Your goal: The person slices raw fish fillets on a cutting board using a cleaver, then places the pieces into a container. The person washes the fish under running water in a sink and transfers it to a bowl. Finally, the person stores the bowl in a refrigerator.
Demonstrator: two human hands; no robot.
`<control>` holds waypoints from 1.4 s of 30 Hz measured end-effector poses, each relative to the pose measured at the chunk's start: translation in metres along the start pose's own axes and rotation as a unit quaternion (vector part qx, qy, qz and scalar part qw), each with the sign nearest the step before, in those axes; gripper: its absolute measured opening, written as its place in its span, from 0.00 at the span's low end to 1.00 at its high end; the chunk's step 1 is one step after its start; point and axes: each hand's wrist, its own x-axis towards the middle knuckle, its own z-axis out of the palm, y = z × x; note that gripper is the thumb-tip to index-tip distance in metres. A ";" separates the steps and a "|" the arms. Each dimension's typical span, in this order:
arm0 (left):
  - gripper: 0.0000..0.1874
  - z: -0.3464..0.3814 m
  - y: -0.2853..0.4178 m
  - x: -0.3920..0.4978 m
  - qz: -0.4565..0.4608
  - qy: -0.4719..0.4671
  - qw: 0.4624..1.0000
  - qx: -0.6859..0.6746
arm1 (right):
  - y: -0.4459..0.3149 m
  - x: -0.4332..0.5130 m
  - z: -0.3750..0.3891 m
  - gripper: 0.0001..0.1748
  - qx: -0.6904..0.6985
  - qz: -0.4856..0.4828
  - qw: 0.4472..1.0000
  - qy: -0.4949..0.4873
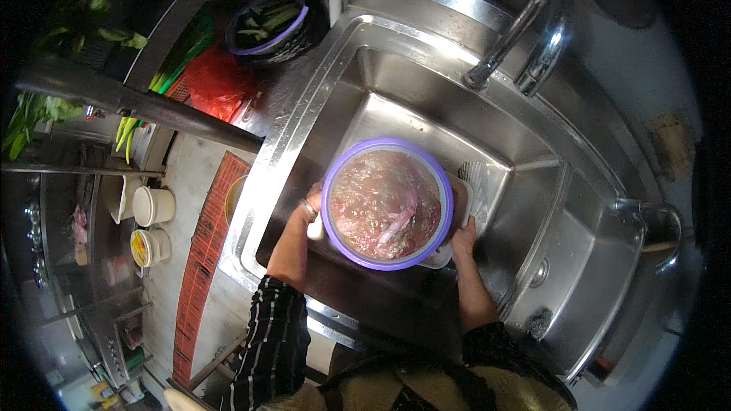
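A round basin with a purple rim is before me over the larger sink bowl. Cloudy water and pinkish raw meat fill it, with one pale strip near the surface. My left hand, a bracelet at its wrist, grips the basin's left side, its fingertips hidden behind the rim. On the other side, my right hand is beside the basin, at the edge of a pale tray that shows from beneath. Whether that hand grips the tray or the basin's lower wall, I cannot tell.
The steel sink has a smaller bowl at right. A chrome faucet hangs over the back edge. At the upper left are a basket of green vegetables and a red plastic bag. White tubs and red matting lie left.
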 end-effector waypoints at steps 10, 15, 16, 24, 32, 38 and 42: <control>0.30 0.046 -0.017 -0.041 0.005 0.099 0.985 -0.144 | -0.024 0.016 -0.026 0.16 0.124 0.072 0.987 -0.068; 0.25 0.044 0.039 -0.097 0.023 0.123 0.979 -0.164 | -0.053 0.000 -0.053 0.16 0.111 0.017 0.989 -0.092; 0.23 0.041 0.042 -0.109 0.058 0.121 0.969 -0.205 | -0.074 -0.013 -0.051 0.16 0.152 0.000 0.984 -0.095; 0.10 0.027 0.067 -0.198 0.172 0.218 0.921 -0.272 | -0.212 -0.076 -0.064 0.15 0.074 -0.146 0.973 -0.165; 0.10 -0.040 0.045 -0.375 0.174 0.224 0.930 -0.231 | -0.274 -0.161 -0.009 0.17 0.074 -0.224 0.909 -0.344; 0.06 -0.104 -0.013 -0.470 0.211 0.386 0.828 -0.349 | -0.294 -0.251 0.134 0.17 0.062 -0.239 0.847 -0.471; 0.07 -0.156 -0.052 -0.549 0.185 0.469 0.805 -0.312 | -0.305 -0.311 0.238 0.17 0.033 -0.230 0.804 -0.548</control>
